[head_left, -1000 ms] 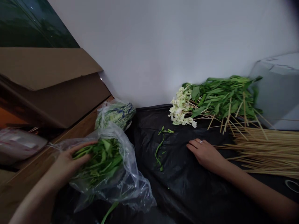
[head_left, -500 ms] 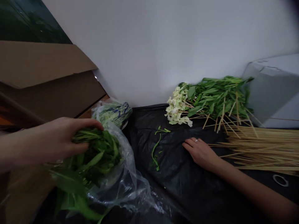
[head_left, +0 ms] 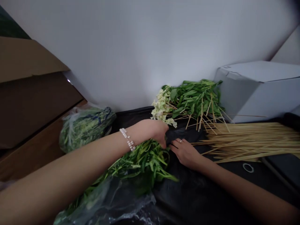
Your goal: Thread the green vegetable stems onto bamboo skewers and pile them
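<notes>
Over black sheet [head_left: 199, 193], left hand [head_left: 150, 132] tops the greens [head_left: 142, 162], grip hidden. Right hand [head_left: 185, 153] lies open beside them, bracing.

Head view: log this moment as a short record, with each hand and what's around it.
left hand: on the loose greens, fingers partly hidden
right hand: on the black plastic sheet, beside the loose greens
right of hands: bamboo skewers
beyond hands: skewered greens, white box
left of hands: bagged greens
</notes>
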A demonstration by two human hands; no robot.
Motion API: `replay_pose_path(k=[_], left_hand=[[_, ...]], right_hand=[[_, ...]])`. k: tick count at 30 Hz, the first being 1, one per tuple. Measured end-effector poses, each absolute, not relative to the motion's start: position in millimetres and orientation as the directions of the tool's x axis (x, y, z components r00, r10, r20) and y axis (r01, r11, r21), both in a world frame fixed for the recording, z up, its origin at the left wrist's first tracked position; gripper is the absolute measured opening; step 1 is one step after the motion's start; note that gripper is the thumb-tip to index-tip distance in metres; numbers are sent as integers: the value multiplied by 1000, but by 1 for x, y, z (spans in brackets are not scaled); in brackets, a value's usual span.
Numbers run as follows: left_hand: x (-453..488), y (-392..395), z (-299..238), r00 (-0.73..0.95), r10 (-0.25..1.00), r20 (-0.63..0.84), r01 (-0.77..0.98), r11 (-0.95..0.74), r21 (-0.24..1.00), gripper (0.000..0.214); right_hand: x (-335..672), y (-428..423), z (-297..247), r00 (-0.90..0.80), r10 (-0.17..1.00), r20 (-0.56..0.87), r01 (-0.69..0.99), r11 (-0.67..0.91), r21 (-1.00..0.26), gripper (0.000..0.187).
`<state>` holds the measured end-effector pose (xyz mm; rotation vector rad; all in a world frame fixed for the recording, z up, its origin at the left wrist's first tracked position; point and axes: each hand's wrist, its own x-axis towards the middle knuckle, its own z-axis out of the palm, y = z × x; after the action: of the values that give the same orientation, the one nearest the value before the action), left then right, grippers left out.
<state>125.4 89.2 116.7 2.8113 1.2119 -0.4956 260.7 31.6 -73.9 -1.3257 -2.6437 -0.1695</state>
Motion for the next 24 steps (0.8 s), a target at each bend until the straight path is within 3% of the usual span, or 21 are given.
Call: replay_pose_path(k=[2, 4, 7, 9, 11, 15, 24], left_hand=[[132, 92, 114, 643, 687, -338, 691, -711, -132, 55], [128, 90, 112, 654, 735, -177, 724, -676, -133, 56], [100, 80, 100, 637, 762, 117, 765, -644, 32, 49], [68, 71, 81, 527, 805, 272, 792, -581, 188, 50], [28, 60, 58, 406, 859, 312, 816, -495, 299, 54], [-55, 37, 20, 244, 962, 123, 902, -271, 337, 58], [-122, 16, 22, 149, 968, -202, 989, -147, 24, 48]], right_hand=[[261, 32, -74, -585, 786, 199, 803, 595, 13, 29], [261, 31, -73, -592, 784, 186, 798, 602, 3, 28], [267, 32, -62, -613, 774, 160, 783, 622, -10, 27], [274, 34, -49, -616, 775, 142, 782, 623, -9, 29], [284, 36, -32, -589, 798, 132, 805, 593, 6, 26], [307, 35, -7, -502, 861, 85, 865, 500, 52, 21], [319, 30, -14, -350, 934, -67, 922, 357, 152, 12]])
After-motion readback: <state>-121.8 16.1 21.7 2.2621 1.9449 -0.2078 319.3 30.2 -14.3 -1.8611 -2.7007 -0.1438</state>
